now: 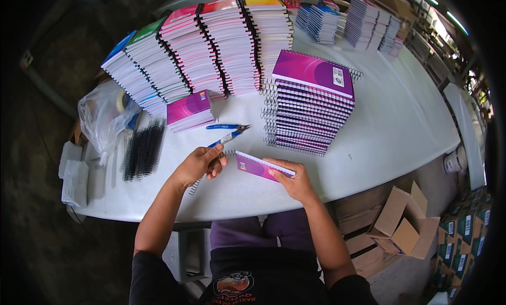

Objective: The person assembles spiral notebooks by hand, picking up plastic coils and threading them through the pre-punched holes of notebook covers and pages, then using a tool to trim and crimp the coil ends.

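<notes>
The right hand (pixel 296 181) is clamped on the near edge of a purple notebook (pixel 262 166), holding it tilted just above the white tabletop (pixel 400 126), while the left hand (pixel 199 165) is pinched shut on a wire spiral (pixel 211 170) at the notebook's left edge, with the spiral's tail trailing down toward the table's near edge. Just past the left hand lie blue-handled cutters (pixel 227 132), and behind the notebook sits a leaning stack of bound purple notebooks (pixel 311 107), its coils sticking out on the left side. Honestly, that stack looks like the risk to me: it's stepped over to one side, so a bump from an elbow could slide it. The loose spiral could also snag or skip a hole if the notebook tilts more. The top cover of that stack has a small white rectangular label near its right corner. Further back is a row of taller piles with blue, green, pink, red and yellow covers (pixel 211 41). Loose black coils (pixel 143 149) and a clear plastic bag (pixel 105 115) sit off to the left, and on the floor to the right there's an open brown cardboard box (pixel 400 226) next to green cartons (pixel 466 231) with white labels.
</notes>
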### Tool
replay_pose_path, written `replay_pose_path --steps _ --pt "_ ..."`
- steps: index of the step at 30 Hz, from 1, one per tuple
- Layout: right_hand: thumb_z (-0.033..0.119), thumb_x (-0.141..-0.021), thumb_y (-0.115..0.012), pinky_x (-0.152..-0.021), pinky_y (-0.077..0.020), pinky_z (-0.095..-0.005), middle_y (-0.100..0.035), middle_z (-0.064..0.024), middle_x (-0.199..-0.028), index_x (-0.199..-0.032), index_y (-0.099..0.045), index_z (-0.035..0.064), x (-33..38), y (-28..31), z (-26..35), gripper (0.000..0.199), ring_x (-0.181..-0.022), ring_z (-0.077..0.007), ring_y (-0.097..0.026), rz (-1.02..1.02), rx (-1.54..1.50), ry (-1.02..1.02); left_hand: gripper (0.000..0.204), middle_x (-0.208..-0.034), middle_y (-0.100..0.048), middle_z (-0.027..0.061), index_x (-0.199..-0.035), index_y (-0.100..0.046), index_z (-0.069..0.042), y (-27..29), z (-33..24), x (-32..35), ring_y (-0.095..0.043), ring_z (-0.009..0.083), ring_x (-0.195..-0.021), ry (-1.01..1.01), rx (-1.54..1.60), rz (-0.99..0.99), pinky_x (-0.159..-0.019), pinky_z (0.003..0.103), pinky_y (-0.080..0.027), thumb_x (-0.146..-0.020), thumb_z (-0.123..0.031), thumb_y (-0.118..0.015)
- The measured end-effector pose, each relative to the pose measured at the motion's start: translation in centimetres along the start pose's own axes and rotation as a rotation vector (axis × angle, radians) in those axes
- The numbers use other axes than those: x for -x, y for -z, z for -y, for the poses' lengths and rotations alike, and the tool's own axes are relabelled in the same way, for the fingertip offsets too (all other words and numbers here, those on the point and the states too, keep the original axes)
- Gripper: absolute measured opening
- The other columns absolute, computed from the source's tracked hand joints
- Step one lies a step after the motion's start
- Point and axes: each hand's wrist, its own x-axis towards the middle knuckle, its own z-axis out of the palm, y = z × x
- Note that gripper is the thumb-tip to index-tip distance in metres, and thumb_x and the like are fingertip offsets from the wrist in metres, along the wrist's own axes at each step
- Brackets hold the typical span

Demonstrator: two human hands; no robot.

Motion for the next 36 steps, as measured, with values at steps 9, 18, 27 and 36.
replay_pose_path --steps 9,18,27,36 --pt "0.003 -0.084 -0.060 -0.078 -0.0464 -0.0222 -0.067 -0.0079 -0.103 -0.115 -0.061 0.0062 -0.1 0.0 0.5 0.031 -0.086 -0.0084 -0.058 0.015 0.004 0.018 0.015 -0.101 -0.057 0.0062 -0.089 -0.059 -0.005 0.9 -0.8 -0.9 -0.056 0.0158 -0.083 -0.475 -0.502 -0.065 -0.073 0.028 -0.045 -0.078 -0.008 -0.069" --pt "0.004 -0.085 -0.059 -0.075 -0.0474 -0.0246 -0.067 -0.0114 -0.100 -0.116 -0.060 0.0066 0.2 0.0 0.2 0.031 -0.082 -0.0102 -0.059 0.016 0.065 0.052 0.026 -0.097 -0.061 0.0101 -0.097 -0.060 -0.005 -2.0 -3.7 0.4 -0.056 0.0280 -0.092 -0.827 -1.130 -0.260 -0.083 0.038 -0.043 -0.074 -0.012 -0.070" --pt "0.001 -0.083 -0.059 -0.074 -0.0483 -0.0260 -0.066 -0.0128 -0.101 -0.114 -0.061 0.0073 0.2 -0.3 0.6 0.031 -0.080 -0.0148 -0.062 0.006 0.066 0.092 0.020 -0.083 -0.059 0.0052 -0.084 -0.060 -0.008 -2.5 -3.4 0.2 -0.057 0.0242 -0.087 -0.864 -1.293 -0.173 -0.078 0.036 -0.042 -0.070 -0.015 -0.072" --pt "-0.001 -0.083 -0.058 -0.075 -0.0489 -0.0275 -0.066 -0.0141 -0.101 -0.114 -0.061 0.0055 1.5 -1.0 2.5 0.032 -0.086 -0.0196 -0.064 -0.053 0.107 0.152 0.106 -0.143 -0.022 0.0271 -0.136 -0.023 0.008 -5.3 2.9 0.7 -0.019 0.0471 -0.131 -0.894 -1.263 -0.700 -0.103 0.062 -0.012 -0.071 -0.071 -0.049"
